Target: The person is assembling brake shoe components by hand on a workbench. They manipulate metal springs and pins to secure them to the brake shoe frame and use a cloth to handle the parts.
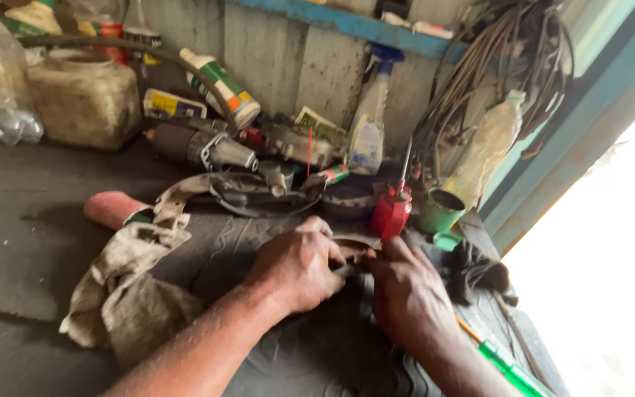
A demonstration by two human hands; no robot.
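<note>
Both hands meet at the middle of the dark rubber mat (317,353) on the bench. The left hand (295,268) is curled, fingers pressed down over a small curved metal part (354,246), pinning it; the right hand (406,294) pinches the same part from the other side, thumb and fingers closed on its edge. The part sits right between the two hands, mostly hidden, so its exact shape is unclear. Looks like a mid-step hold, fitting or prying something on the part; any further move would need the left grip kept firm while the right fingers work. A dirty rag (130,287) lies left of the hands, a red oil can (391,209) just behind, and a green screwdriver (512,371) near the right wrist.
</note>
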